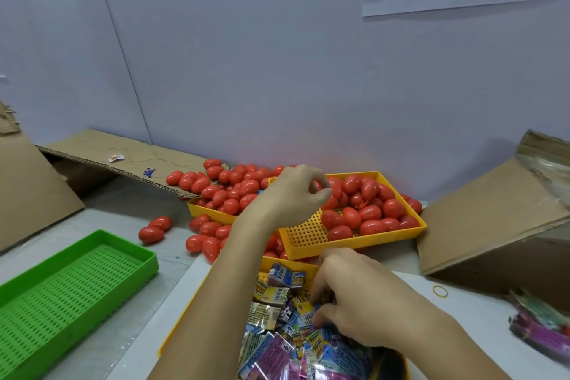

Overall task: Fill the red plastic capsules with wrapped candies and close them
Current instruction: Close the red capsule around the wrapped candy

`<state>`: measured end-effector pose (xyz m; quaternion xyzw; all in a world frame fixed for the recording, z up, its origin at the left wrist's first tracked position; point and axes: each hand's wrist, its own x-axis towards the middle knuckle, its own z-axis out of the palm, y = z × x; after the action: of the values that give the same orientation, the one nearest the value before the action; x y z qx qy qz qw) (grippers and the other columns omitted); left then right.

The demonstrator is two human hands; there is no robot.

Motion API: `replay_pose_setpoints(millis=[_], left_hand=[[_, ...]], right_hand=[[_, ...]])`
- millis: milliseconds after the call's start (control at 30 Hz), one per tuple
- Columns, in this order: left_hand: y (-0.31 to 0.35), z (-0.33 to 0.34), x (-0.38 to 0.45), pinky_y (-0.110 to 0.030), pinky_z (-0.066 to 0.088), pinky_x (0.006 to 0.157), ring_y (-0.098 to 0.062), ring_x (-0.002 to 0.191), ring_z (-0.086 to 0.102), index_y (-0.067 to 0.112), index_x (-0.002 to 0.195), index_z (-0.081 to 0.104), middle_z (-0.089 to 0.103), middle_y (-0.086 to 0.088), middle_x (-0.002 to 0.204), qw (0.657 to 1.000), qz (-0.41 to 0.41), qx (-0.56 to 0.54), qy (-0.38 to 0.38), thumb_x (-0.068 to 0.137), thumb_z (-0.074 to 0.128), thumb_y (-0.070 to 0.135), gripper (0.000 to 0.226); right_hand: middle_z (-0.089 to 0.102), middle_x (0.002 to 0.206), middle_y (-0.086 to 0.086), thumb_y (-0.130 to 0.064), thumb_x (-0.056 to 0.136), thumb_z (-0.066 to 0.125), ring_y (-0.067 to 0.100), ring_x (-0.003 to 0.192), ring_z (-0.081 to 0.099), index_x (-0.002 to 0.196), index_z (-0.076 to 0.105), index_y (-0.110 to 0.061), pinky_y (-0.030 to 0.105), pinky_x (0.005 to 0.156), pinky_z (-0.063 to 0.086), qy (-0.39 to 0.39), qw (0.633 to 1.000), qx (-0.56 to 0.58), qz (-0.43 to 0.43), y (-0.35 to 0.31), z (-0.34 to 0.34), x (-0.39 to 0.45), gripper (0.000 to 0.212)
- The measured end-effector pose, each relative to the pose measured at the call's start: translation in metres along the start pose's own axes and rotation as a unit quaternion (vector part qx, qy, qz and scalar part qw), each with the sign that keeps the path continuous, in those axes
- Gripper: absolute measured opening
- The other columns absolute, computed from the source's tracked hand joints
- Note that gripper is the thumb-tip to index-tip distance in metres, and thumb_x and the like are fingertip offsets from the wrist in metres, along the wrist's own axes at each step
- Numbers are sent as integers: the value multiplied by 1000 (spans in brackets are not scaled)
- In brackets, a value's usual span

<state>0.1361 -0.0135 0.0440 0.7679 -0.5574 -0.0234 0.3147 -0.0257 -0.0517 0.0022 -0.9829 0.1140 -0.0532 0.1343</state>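
Note:
Many shut red capsules lie in a yellow perforated tray at centre. My left hand reaches over that tray's left part with its fingers curled down among the capsules; whether it grips one is hidden. Nearer to me, a second yellow tray holds a heap of wrapped candies in blue, pink and yellow wrappers. My right hand is dug into this heap, fingertips pinching a candy at its left side.
More red capsules fill a third yellow tray behind and spill onto the table. A green perforated tray sits at the left. Cardboard boxes flank both sides. A packet bag and a rubber band lie at right.

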Motion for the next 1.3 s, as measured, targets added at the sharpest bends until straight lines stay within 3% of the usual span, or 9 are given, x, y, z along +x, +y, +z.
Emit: replay_pose_setpoints(millis=[200,367,467,600,700,767,933,1133,1300], left_hand=[[0,-1,0,-22,52,68,-11,85,64,15,111,69,70,-2,98,1000,-2,-1,0,100,54,28,23],[2,-2,0,-19,49,65,-8,82,63,16,109,69,69,1,95,1000,6,-12,1,100,55,28,22],[6,-2,1,-21,51,66,-8,81,65,18,106,70,70,4,92,999,14,-49,-8,99,56,29,20],[21,-1,1,-26,59,66,-16,78,72,14,102,69,73,-1,85,978,13,-195,-67,100,54,31,23],[37,2,-3,-27,61,69,-19,80,74,18,100,70,76,-3,90,947,11,-292,-137,96,52,44,31],[44,4,-4,-28,61,70,-20,81,75,21,101,70,76,-2,91,942,27,-293,-162,89,60,43,27],[49,13,0,-32,62,70,-18,75,74,10,98,72,76,-2,82,960,37,-254,-109,84,74,14,14],[50,16,0,-30,61,68,-17,76,72,13,92,71,75,-2,83,962,25,-257,-85,89,71,15,3],[50,16,1,-30,60,71,-22,79,73,8,96,70,76,-5,83,956,-12,-281,-84,90,69,16,10]], right_hand=[[55,83,-16,-41,81,73,9,77,56,86,73,-26,23,62,50,-10,997,81,-13,3,-5,0,16],[68,79,-3,-41,80,74,11,73,62,76,71,-27,26,60,52,-4,976,214,-23,14,-15,2,15],[71,78,-6,-34,83,75,5,74,67,76,71,-25,15,65,51,21,946,322,-22,29,-28,-1,12],[74,78,3,-33,75,76,10,75,70,73,69,-22,16,64,52,119,888,444,3,56,-47,-11,12],[75,81,1,-40,72,74,9,75,71,80,71,-22,14,60,51,195,874,443,44,70,-54,-15,20],[75,83,-1,-39,74,74,11,77,72,85,72,-21,18,60,52,238,861,446,65,76,-55,-15,21],[76,84,4,-39,63,76,20,80,74,94,71,-16,32,67,58,268,825,490,81,80,-55,-14,39],[77,87,5,-31,67,71,22,83,74,97,72,-16,31,68,61,256,810,522,80,83,-59,-15,34],[76,90,3,-21,79,68,20,86,74,100,72,-18,34,73,59,271,807,517,93,89,-59,-15,21]])
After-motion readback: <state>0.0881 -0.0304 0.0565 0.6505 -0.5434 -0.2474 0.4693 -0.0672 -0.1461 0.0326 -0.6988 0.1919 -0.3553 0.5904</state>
